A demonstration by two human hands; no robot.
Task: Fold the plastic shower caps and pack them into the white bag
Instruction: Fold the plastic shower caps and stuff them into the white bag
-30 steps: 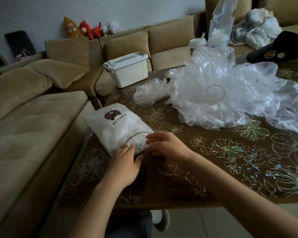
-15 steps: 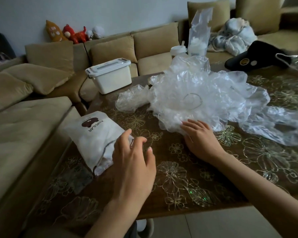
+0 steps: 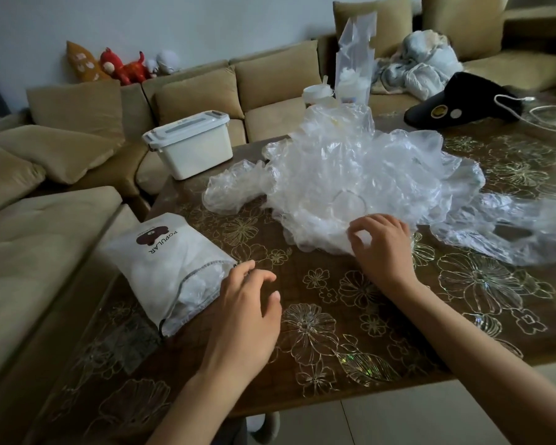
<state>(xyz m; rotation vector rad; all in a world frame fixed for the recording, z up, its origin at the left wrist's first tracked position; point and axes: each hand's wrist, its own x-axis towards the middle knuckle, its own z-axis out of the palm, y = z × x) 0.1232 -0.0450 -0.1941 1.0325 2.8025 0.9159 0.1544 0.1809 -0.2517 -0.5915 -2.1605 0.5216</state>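
Observation:
A heap of clear plastic shower caps (image 3: pixel 344 175) lies crumpled across the middle of the table. My right hand (image 3: pixel 381 248) is at the heap's near edge, fingers curled and pinching the plastic. The white bag (image 3: pixel 170 261), printed "POPULAR", lies on the table's left side with its mouth toward me and folded caps showing inside. My left hand (image 3: pixel 247 313) hovers beside the bag's mouth with relaxed, spread fingers, holding nothing.
The table (image 3: pixel 334 332) has a dark top with a floral cover. A white lidded box (image 3: pixel 190 146) sits at its far left corner, a black visor (image 3: pixel 456 101) at the far right. Beige sofas surround the left and back.
My right hand has left the bag, reached right to the heap and curled its fingers into the plastic. My left hand has lifted off the bag. The view has shifted.

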